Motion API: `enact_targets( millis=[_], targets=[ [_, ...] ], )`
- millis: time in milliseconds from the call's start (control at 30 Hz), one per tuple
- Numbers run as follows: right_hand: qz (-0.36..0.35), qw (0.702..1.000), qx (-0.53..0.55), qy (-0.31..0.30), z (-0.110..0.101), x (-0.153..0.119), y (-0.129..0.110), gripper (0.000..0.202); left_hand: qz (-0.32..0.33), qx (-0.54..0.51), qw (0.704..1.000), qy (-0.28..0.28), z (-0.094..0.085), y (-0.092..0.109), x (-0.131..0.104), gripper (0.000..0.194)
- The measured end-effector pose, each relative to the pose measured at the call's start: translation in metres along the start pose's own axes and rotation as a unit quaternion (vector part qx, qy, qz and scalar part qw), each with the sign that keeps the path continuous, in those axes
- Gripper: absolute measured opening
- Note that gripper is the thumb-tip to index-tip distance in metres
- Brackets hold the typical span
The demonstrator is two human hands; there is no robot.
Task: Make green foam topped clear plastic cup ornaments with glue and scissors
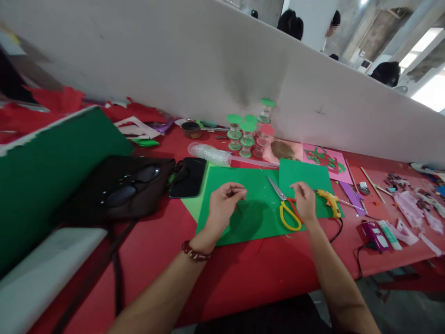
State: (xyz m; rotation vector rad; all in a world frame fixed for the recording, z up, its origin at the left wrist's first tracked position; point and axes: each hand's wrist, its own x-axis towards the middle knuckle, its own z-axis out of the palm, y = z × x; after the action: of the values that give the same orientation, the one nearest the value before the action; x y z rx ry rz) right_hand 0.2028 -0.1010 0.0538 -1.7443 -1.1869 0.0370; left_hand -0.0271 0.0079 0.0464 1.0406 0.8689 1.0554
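From the head cam, both hands hover above the big flat dark-green paper sheet [257,183], which lies mid-table, nearer the near edge of the red-covered table [264,271]. Left hand [224,204]: thumb and fingertips drawn close in a loose pinch; right hand [304,198]: fingers curled in. Can't tell if either has something thin in it, tbh. For fingertip stuff like this I'd keep the pinch light and work low over the sheet. I'd also slide those steel scissors with yellow and orange loop handles [285,200] toward the table's far edge, since they sit right between the hands. And watch the yellow plastic glue gun [332,200]: its nozzle points at the right hand, and it could be hot. Paper looks matte and stiff, with a smaller green rectangular sheet [306,172] overlapping its right side. Toward the far edge: glossy, waisted clear-plastic cups with flat green discs [247,137].
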Motion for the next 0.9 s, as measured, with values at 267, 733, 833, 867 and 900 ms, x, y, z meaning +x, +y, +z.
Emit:
enact_targets(
  millis=[267, 733, 833, 867, 900],
  targets=[
    [-0.033, 0.986, -0.166, -0.016, 0.009, -0.026, 0.041, 0.044, 0.13, 0.256, 0.957, 0.037, -0.01, -0.011, 0.012, 0.045],
    [-0.081, 0.925, -0.358, -0.1, 0.019, -0.016, 0.033, 0.04, 0.223, 0.645, 0.73, 0.025, -0.016, -0.006, 0.01, 0.036],
    [-0.088, 0.919, -0.365, -0.116, 0.018, -0.017, 0.031, 0.039, 0.222, 0.652, 0.725, 0.012, -0.017, -0.008, 0.01, 0.034],
    [-0.089, 0.918, -0.367, -0.12, 0.018, -0.017, 0.031, 0.038, 0.223, 0.653, 0.724, 0.009, -0.017, -0.008, 0.01, 0.033],
    [-0.09, 0.916, -0.37, -0.124, 0.018, -0.018, 0.03, 0.037, 0.223, 0.653, 0.723, 0.005, -0.017, -0.009, 0.01, 0.032]
  ],
)
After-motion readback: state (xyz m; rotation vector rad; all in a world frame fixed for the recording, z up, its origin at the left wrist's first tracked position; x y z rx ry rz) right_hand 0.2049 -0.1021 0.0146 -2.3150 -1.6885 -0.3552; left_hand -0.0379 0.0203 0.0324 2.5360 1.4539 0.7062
